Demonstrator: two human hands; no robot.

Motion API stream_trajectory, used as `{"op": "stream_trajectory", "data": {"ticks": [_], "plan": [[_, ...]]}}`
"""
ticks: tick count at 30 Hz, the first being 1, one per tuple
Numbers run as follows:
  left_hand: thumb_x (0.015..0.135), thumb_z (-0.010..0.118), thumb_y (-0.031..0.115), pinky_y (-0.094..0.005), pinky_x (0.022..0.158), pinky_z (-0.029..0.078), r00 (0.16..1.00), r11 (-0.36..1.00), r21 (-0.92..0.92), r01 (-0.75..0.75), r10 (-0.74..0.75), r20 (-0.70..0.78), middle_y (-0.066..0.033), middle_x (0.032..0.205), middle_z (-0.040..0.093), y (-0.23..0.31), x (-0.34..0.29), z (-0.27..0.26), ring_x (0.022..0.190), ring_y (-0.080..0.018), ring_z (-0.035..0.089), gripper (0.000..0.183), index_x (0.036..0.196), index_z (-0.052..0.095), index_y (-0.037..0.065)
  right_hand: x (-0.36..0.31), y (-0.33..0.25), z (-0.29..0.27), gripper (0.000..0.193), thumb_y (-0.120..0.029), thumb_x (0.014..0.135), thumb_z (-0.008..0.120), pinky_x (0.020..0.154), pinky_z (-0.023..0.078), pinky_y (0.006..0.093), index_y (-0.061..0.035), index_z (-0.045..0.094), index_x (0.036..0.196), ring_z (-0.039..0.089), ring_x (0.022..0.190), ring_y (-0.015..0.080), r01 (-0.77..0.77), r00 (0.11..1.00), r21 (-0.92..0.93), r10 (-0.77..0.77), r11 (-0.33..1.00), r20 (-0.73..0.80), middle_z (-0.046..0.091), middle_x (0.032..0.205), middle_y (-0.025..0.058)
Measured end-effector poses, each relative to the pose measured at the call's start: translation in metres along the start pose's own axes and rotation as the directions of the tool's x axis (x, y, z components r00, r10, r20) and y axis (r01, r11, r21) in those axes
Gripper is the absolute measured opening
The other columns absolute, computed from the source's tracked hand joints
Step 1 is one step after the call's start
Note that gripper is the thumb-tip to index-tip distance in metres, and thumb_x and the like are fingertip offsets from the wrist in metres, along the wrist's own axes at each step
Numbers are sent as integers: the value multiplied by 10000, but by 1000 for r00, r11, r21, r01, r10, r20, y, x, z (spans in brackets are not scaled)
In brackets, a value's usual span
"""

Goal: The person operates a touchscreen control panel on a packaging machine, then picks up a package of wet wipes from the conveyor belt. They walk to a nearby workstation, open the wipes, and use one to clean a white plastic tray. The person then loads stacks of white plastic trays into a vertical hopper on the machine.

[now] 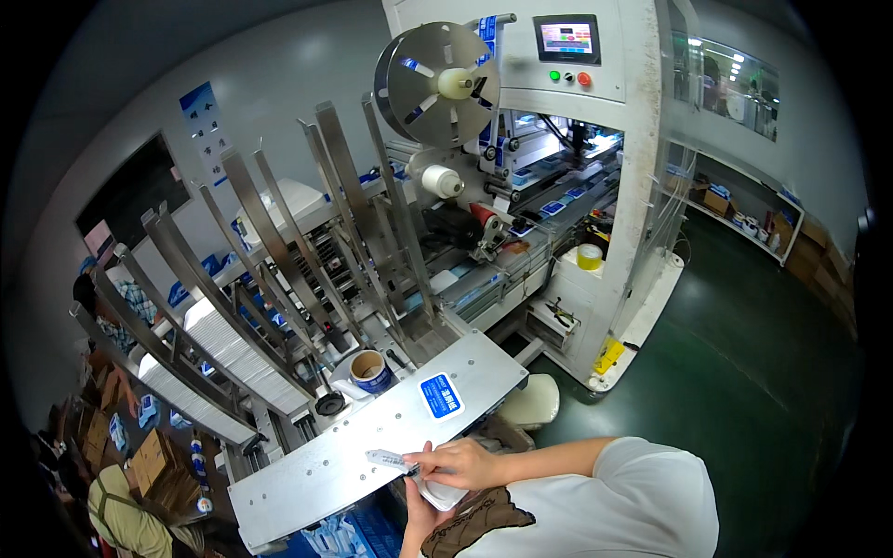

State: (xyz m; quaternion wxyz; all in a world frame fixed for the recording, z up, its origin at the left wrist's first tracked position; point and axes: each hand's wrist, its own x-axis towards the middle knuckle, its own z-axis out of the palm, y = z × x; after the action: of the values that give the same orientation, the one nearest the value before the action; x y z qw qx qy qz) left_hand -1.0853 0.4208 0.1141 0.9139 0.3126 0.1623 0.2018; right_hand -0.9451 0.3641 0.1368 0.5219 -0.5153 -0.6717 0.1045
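While the right hand [458, 462] reaches in from the lower right, its grip is clamped, thumb and fingers together, on a narrow pale object [384, 459] with dark markings, whose far end points left over the near edge of the metal bench [316, 474]. The left hand [420, 514] comes up from below, its grip closed on a white rounded piece [445, 495] that lies just under the right hand, close to the person's white shirt [595, 502]; how the left fingertips sit behind it is hidden.

On the bench, beyond the hands, a blue card [442, 397] with a white border lies flat. Past the bench's far edge stands a blue-and-white roll [371, 372] with a brown core, near a black knob [330, 403]. Farther left, tall metal guides [270, 246] rise around stacks of white sheets [228, 339].

Behind, the machine carries a large slotted reel [437, 84], and its white housing [642, 186] holds a lit screen [567, 39] above a row of buttons. Blue-and-white labels [553, 207] lie along the conveyor inside. A blue crate [377, 535] with packets stands below the bench's near edge, and at lower left a co-worker in a yellow-green top [121, 516] bends near cardboard boxes [158, 465].
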Motion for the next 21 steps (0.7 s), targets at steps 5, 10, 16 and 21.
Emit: {"op": "stream_trajectory", "data": {"ticks": [5, 10, 16, 21], "plan": [[788, 553, 475, -392, 1058, 372, 993, 996, 28, -81, 78, 90, -134, 1366, 432, -15, 15, -7, 1280, -255, 436, 803, 1419, 328, 31, -8, 0, 2, 644, -14, 847, 641, 793, 520, 306, -90, 363, 1423, 655, 845, 167, -268, 962, 379, 268, 886, 55, 650, 872, 56], [752, 569, 447, -400, 1021, 408, 994, 993, 24, -112, 112, 4, -134, 1364, 437, -23, 11, 0, 1255, -255, 466, 837, 1433, 312, 33, -14, 21, 9, 723, 49, 870, 611, 847, 496, 332, -50, 171, 1436, 616, 912, 176, -275, 929, 677, 369, 682, 5, 603, 899, 74], [690, 656, 505, -477, 1034, 419, 983, 981, 70, -181, 177, 55, -124, 1414, 379, -29, 1, 3, 1243, -270, 472, 1036, 1524, 158, 142, -3, 25, -4, 723, 84, 841, 593, 727, 526, 304, -93, 184, 1410, 631, 764, 168, -432, 655, 845, 754, 317, 52, 587, 869, 77], [715, 688, 500, -427, 1023, 423, 904, 907, 34, -419, 414, 104, -93, 1353, 399, -40, -14, -12, 1220, -217, 472, 1044, 1525, 140, 134, -5, 125, -62, 511, 78, 855, 592, 714, 517, 258, -65, 407, 1309, 598, 836, 141, -35, 563, 898, 751, 439, -346, 597, 986, 81]]}}
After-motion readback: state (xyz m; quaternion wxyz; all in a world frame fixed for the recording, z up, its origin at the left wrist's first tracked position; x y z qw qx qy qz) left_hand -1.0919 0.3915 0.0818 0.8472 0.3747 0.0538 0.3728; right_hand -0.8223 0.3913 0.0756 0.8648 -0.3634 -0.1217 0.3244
